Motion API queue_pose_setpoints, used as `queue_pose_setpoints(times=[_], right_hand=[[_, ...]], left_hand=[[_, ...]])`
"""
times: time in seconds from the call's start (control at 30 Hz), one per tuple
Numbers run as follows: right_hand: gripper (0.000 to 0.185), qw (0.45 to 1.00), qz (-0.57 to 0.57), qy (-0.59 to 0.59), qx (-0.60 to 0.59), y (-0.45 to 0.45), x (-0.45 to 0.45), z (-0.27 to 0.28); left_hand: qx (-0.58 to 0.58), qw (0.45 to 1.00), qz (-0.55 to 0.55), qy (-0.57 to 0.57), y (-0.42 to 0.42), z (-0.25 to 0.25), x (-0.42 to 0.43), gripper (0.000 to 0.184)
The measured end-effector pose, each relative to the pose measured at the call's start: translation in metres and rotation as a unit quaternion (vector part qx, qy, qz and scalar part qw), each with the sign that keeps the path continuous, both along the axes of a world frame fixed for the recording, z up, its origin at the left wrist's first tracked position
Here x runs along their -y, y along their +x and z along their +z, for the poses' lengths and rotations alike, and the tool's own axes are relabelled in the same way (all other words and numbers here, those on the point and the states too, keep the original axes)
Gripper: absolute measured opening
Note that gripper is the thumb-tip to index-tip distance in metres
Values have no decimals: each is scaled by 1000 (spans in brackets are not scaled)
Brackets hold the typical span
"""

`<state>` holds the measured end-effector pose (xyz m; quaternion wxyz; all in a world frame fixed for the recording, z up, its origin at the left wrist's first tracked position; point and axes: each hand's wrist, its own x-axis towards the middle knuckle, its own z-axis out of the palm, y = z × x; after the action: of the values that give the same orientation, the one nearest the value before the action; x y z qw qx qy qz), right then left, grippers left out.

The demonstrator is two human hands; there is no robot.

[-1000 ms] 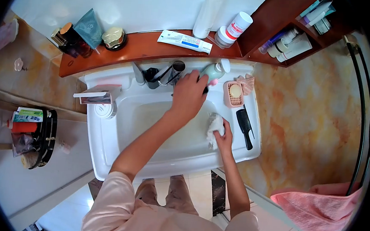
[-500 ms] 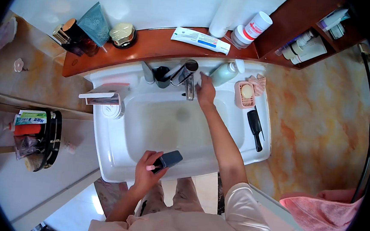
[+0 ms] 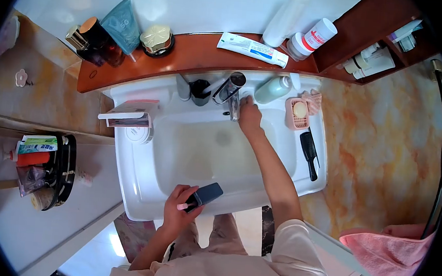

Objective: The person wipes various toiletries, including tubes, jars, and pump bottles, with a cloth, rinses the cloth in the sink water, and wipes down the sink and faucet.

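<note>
Over the near rim of the white sink [image 3: 130,183], my left hand [image 3: 176,212] is closed around a dark grey, box-shaped container [image 3: 207,194]. A thin pinkish stick [image 3: 182,206] shows between the same fingers. My right hand [image 3: 250,114] reaches across the basin and is bent inward just right of the chrome faucet [image 3: 235,95], close to its spout. Something small and whitish [image 3: 245,95] shows at its fingertips; I cannot make out what it is. A pale green pump bottle [image 3: 273,90] stands just right of that hand.
Right of the basin lie a pink soap dish [image 3: 297,120] and a black comb [image 3: 308,153]. Dark cup [image 3: 200,93] stands left of the faucet. On the wooden shelf [image 3: 190,66] are a toothpaste tube [image 3: 253,50], bottles and jars. A pink towel [image 3: 392,255] hangs at right.
The whole view has shifted slightly to the right. My right hand has drawn a little toward me beside the faucet. My left hand keeps its hold on the dark container.
</note>
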<state>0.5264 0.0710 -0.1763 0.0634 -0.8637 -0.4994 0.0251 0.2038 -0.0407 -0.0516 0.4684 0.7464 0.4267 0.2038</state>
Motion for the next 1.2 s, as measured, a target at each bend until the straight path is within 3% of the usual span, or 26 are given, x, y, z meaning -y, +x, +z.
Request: queue_pose_setpoints(times=[0.1,0.2,0.23,0.33,0.47,0.6,0.63,0.73,0.83,0.93,1.03,1.13,1.2], right_hand=[[23,998,-2,-65,-17,14,-33,-6],[24,996,44,-29,-65,12,-21,2],[32,994,45,-22,-99,9,-11,7],[41,978,204,-46,-15,16,24,14],[56,997,73,-13,-13,24,4,5],[60,989,32,-60,-135,-12,15,2],[63,988,100,-64,-100,-18,20,-23],[50,965,197,169,-49,-54,16,-13],[59,983,175,16,-57,-67,-10,-9],[59,987,152,-23,-53,-64,-28,-30],[63,976,193,85,48,-64,6,-26],[68,988,141,41,-41,-47,29,-21],[72,994,60,-78,-38,-41,22,-12]], left_hand=[[-8,1000,5,5,-6,1,-2,50],[9,999,24,-19,-10,-6,0,50],[9,1000,17,-13,-10,-5,0,48],[8,1000,-1,2,-8,-3,-2,47],[-1,1000,-5,1,-9,-2,-4,50],[13,1000,1,9,-15,-6,-4,48],[14,1000,-4,4,-17,-8,-1,48],[22,1000,-15,3,-21,-9,-2,48],[33,999,-13,-9,-22,-6,-1,49],[31,999,-7,-31,-27,-11,2,51],[25,999,-11,-20,-33,-4,-4,49],[26,999,-4,-22,-44,-3,-8,48],[27,999,3,-34,-52,-4,-10,48]])
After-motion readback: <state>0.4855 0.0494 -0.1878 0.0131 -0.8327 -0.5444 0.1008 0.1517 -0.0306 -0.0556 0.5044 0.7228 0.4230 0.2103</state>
